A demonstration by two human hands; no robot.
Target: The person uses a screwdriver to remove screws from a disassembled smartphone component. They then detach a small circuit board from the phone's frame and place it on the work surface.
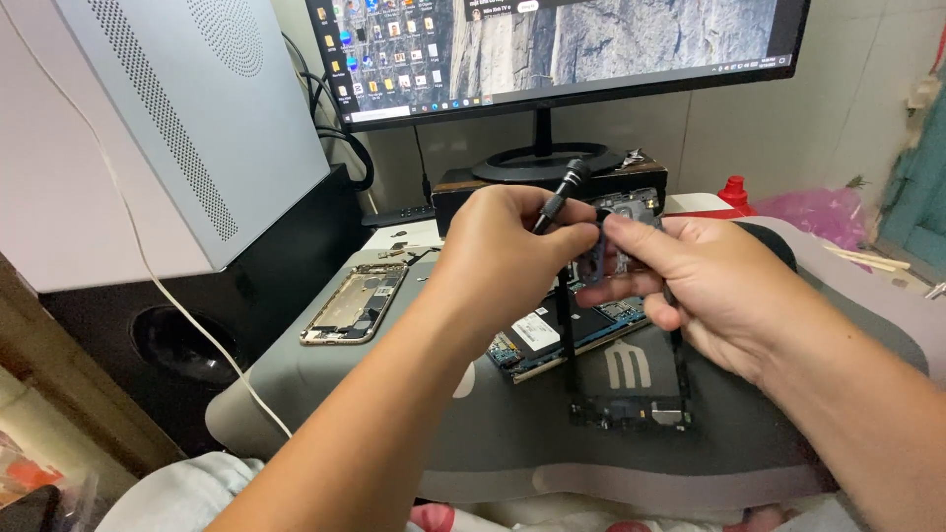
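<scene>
The left hand (pixel 503 258) grips a black screwdriver (pixel 558 197) upright, while the right hand (pixel 690 286) pinches a small phone component (pixel 603 254) (raised above the grey work mat (pixel 414 394), presumably for tip access) over an opened phone (pixel 552 340).

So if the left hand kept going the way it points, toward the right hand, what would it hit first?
Most likely the small dark part pinched in the right hand. The left hand, holding a screwdriver, points right at it and already looks nearly in contact, though depth is hard to judge.
</scene>
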